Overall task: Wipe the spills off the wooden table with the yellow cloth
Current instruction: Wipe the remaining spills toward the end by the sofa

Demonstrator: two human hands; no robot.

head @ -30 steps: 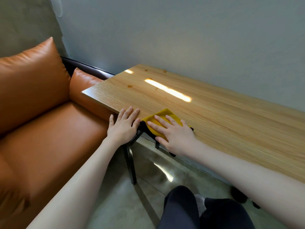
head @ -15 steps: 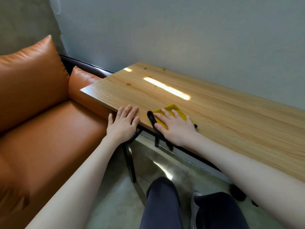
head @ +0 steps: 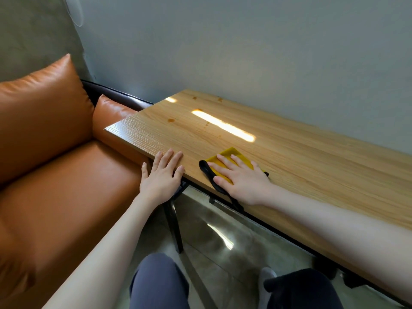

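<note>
Against the grey wall, our wooden worktop (head: 301,166) shows brown spills (head: 171,120) ahead, so we should push the yellow cloth (head: 229,157), under the right hand's (head: 242,178) flat, spread fingers (head: 225,160), firmly forward while the left hand (head: 161,175), fingers straight, steadies the edge.

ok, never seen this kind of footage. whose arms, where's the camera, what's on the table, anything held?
There is no machine here: a person does the job with bare hands, and the single wide-angle camera sits on their head, looking forward and down. That is why the arms reach in from the bottom and the person's knees show below. The left hand rests flat on the near edge of the wooden table. The right hand presses flat on a yellow cloth with dark trim. Nothing is gripped. Small brown spills dot the far end of the table, beyond the cloth. An orange sofa stands to the left.
</note>
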